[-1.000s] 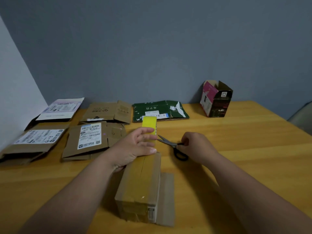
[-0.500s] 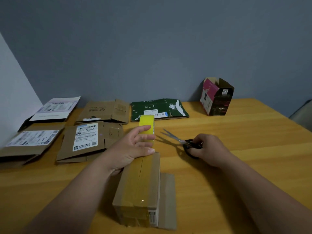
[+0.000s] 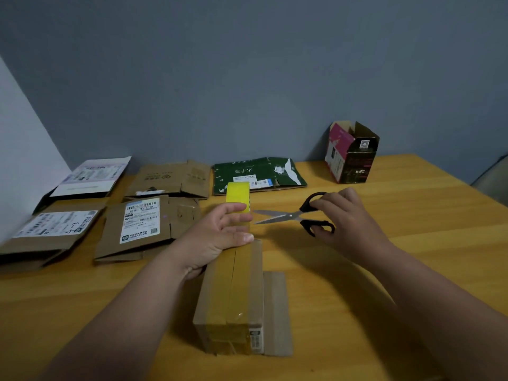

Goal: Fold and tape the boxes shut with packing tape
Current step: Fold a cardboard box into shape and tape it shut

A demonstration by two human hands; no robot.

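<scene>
Fingers (image 3: 233, 210) of the left hand (image 3: 217, 237) lie straight and flat across the far end of the brown box (image 3: 233, 292) in the middle of the frame. They press on the tape there and touch the yellow tape roll (image 3: 238, 194), which stands on its edge just past the box. A strip of tape runs from the roll down the top of the box, along the line where the flaps meet. One side flap of the box lies flat on the table (image 3: 412, 257) to the right.

Fingers of the right hand (image 3: 349, 218) are curled through the black handles of the scissors (image 3: 291, 215). The hand holds them up at the middle right of the frame. The two silver blades are a little apart and point left, toward the tape roll. The tips are near the roll but do not touch it.

Flat boxes lie in the left half of the frame. A flat box with a white label (image 3: 140, 224) is just left of the left hand. Another labelled flat box (image 3: 46, 232) is at the far left edge. Behind them are a white flat box (image 3: 90, 177) and a plain brown flat box (image 3: 170, 178). A green flat box (image 3: 258, 174) lies behind the tape roll. A pink and black box (image 3: 350, 152) stands open at the upper right, near the grey wall (image 3: 247, 78).
</scene>
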